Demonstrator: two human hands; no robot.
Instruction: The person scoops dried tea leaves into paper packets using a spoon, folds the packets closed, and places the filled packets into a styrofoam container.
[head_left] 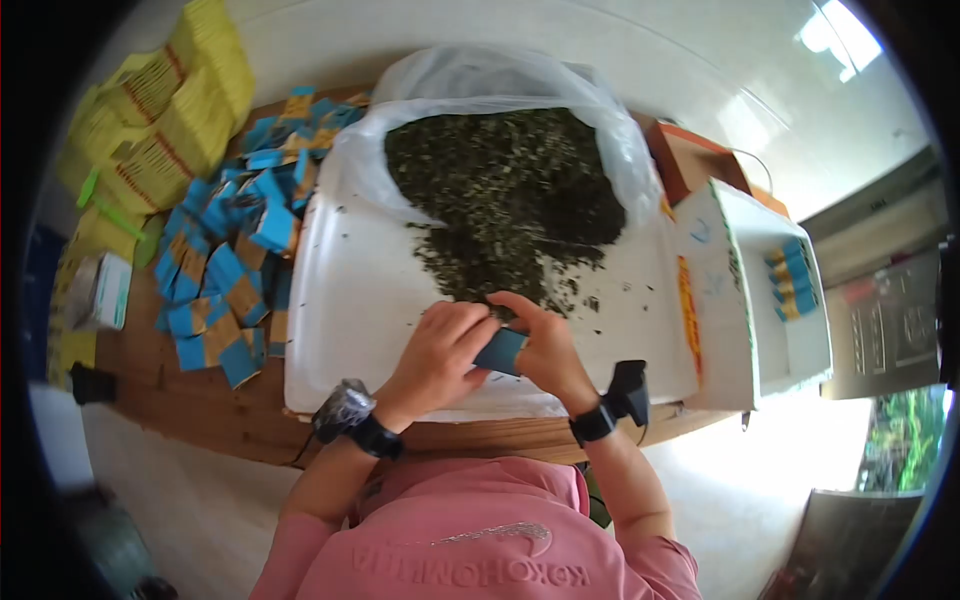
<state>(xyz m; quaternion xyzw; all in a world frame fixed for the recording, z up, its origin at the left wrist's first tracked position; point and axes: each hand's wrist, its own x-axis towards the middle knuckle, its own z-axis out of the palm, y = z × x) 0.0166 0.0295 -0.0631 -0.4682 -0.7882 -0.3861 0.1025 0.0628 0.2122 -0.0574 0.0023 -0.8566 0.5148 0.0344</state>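
Observation:
A small blue paper packet is held upright between my two hands, above the front of a white foam tray. My left hand is closed against the packet's left side, its fingers curled near the top end. My right hand grips the right side with thumb and fingers. Some dark bits show at the packet's top, between my fingertips. Just beyond my hands, a heap of dried chopped leaves spills from a clear plastic bag onto the tray.
Many blue-and-brown packets lie piled left of the tray. Behind them stands a yellow bag. At right, a white foam box holds several upright packets, with an orange-brown box behind. The wooden table edge runs before me.

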